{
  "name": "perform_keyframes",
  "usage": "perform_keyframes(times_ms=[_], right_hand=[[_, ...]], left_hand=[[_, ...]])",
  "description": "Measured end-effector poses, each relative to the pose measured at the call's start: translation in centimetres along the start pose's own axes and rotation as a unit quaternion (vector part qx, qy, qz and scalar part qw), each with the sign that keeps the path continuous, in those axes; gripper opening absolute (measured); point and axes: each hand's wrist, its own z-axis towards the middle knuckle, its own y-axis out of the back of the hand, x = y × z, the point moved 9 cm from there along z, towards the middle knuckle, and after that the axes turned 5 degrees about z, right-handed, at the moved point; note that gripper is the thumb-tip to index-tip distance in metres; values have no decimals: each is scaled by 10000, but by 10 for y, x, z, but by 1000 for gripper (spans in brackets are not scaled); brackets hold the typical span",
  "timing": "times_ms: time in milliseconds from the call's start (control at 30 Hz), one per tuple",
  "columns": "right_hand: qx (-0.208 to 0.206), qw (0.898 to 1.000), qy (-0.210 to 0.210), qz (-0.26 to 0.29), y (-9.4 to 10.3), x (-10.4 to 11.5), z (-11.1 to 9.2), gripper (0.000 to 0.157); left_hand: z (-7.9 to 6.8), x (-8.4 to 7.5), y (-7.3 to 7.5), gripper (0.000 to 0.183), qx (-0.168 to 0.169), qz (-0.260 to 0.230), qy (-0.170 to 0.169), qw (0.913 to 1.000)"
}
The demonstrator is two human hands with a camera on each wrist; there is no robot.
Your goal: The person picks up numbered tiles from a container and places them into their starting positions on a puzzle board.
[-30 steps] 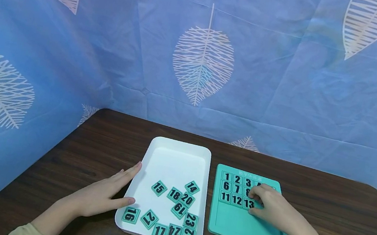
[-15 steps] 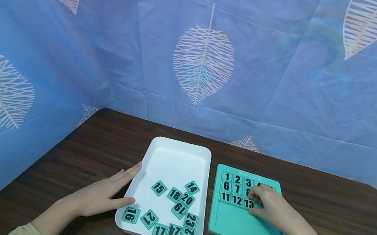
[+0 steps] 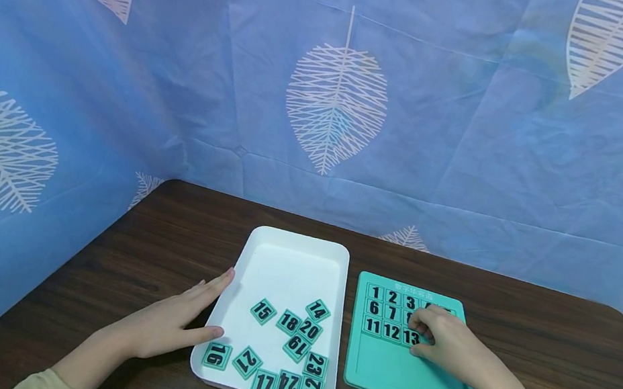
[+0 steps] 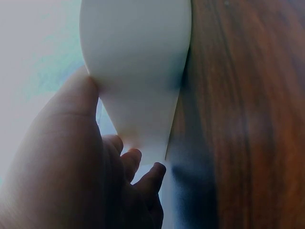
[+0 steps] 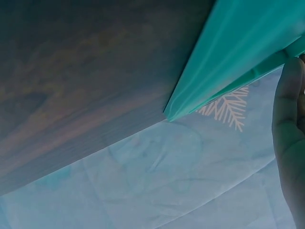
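Observation:
My left hand [image 3: 171, 324] lies along the left side of a white tray [image 3: 291, 263], its fingers extended and its thumb over the rim. In the left wrist view, thumb and fingertips meet the tray's side wall [image 4: 136, 57]. Over a green number puzzle board [image 3: 399, 375], my right hand [image 3: 455, 348] bends its fingers around the number 13 tile [image 3: 410, 337], index finger at its far edge and thumb at its near edge. That hand covers part of the board's right side. Rows of tiles starting with 1, 6 and 11 fill the board's upper part.
Loose number tiles, among them 15 [image 3: 263, 311], 14 [image 3: 318, 310] and 16 [image 3: 216, 355], lie in the tray's nearer half at various angles. Tray and board stand side by side on a dark wooden table [image 3: 189, 229]. A blue leaf-patterned cloth [image 3: 448, 141] hangs behind.
My right index finger has shifted very slightly left over the board. The left hand, tray and loose tiles stay where they were.

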Motion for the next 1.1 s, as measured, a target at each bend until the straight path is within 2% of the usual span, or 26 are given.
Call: perform_keyframes(times_ms=[367,600,800,1100], right_hand=[[95,9999,-39,97,5,8,4,30],[-32,9999,103,78,9,33,17,31],[-150,9985,507,114,12,59,34,33],[-154,9952,904,356,2,90,57,28]], left_hand=[[0,1,0,84,-11,-11,29,10000],[0,1,-1,84,21,-24,55,10000],[0,2,-1,84,21,4,47,10000],[0,2,-1,84,34,-37,84,10000]])
